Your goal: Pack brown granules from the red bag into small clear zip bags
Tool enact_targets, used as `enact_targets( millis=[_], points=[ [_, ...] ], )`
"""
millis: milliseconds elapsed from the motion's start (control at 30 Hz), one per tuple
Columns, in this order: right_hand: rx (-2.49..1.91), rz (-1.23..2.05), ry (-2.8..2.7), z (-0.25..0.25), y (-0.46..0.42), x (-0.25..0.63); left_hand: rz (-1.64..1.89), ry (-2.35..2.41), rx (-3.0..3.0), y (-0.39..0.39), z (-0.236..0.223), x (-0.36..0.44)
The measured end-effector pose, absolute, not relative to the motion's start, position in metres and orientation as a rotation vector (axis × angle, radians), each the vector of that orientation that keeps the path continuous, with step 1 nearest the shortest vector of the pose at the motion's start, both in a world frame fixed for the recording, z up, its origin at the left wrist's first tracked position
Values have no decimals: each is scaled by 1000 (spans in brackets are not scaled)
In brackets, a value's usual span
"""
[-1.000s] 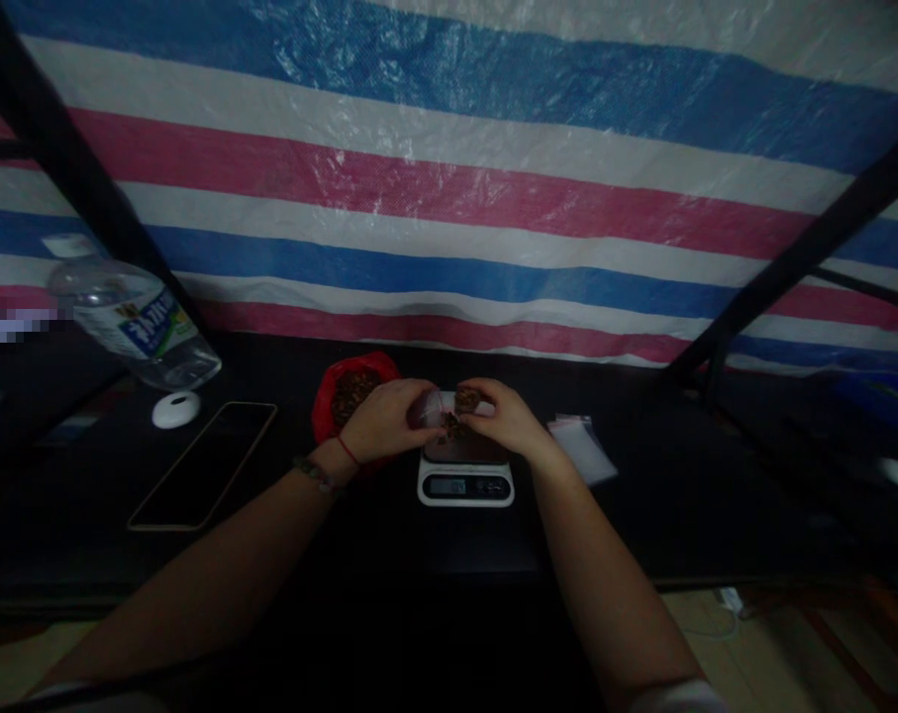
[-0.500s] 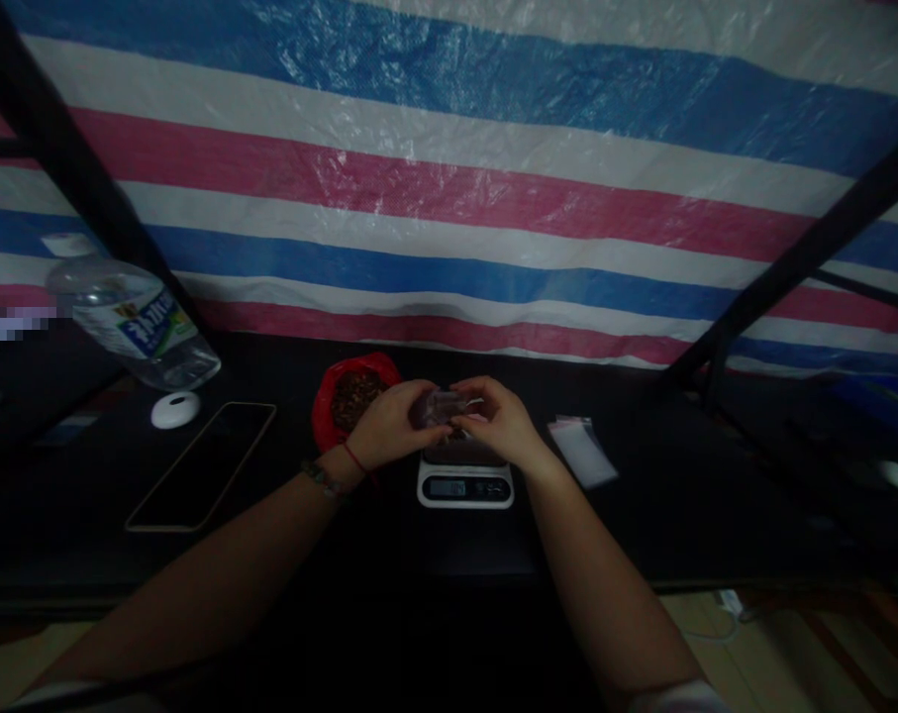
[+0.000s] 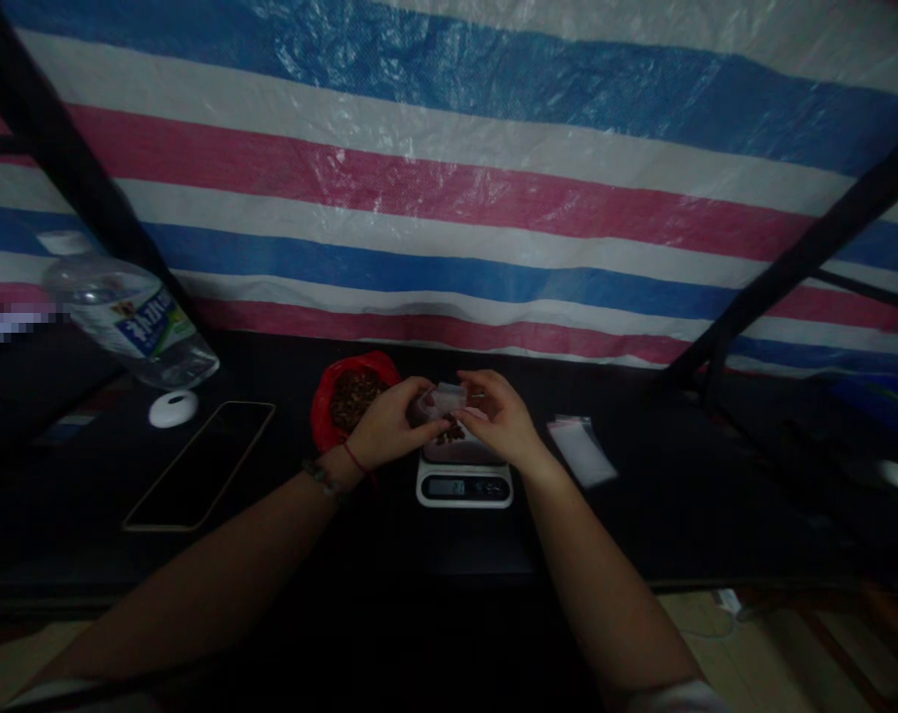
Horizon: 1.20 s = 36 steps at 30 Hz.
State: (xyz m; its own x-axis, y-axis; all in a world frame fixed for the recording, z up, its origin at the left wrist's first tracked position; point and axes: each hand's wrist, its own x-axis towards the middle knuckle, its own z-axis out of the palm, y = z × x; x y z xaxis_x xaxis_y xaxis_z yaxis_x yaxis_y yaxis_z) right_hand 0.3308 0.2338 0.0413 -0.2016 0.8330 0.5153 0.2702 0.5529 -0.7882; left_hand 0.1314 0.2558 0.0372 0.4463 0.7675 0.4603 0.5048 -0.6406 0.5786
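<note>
A small clear plastic bag point(image 3: 447, 398) with brown dried bits point(image 3: 450, 432) in or beneath it is over the pan of a white digital scale point(image 3: 464, 488). My left hand point(image 3: 390, 424) curves round the bag's left side, thumb near the brown bits. From the right, my right hand point(image 3: 506, 422) holds the bag's other side, with thumb and fingers bent round it. The scale's display is lit, its digits too small to read surely. Close behind my left hand stands an open red bag point(image 3: 326, 388) filled with similar brown bits.
Right of the scale lies a stack of clear zip bags point(image 3: 582, 453). On the left are a phone point(image 3: 200, 465), a white rounded object point(image 3: 173, 408) and a large clear bottle point(image 3: 133, 322). A striped plastic sheet point(image 3: 449, 188) hangs behind the black table point(image 3: 463, 550).
My fingers have spread a little and the bag sits lower and wider between them. More of the brown bits shows now. The scale's reading has changed.
</note>
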Motion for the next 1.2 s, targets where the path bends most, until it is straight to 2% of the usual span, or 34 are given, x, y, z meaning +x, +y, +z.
enact_targets(
  millis=[267,500,733,1000,1200],
  points=[
    [-1041,546,-1826,41,239,333,1038,1111,2314,259,35,129],
    [-1159,598,-1759,32,248,340,1035,1121,2256,262,34,129],
    [-1332,340,-1863,30,255,351,1043,1151,2250,264,33,127],
    [-1538,475,-1894,16,261,359,1022,1165,2243,266,33,125],
    [-1365,193,-1889,39,248,351,1035,1170,2237,267,35,124]
  ],
)
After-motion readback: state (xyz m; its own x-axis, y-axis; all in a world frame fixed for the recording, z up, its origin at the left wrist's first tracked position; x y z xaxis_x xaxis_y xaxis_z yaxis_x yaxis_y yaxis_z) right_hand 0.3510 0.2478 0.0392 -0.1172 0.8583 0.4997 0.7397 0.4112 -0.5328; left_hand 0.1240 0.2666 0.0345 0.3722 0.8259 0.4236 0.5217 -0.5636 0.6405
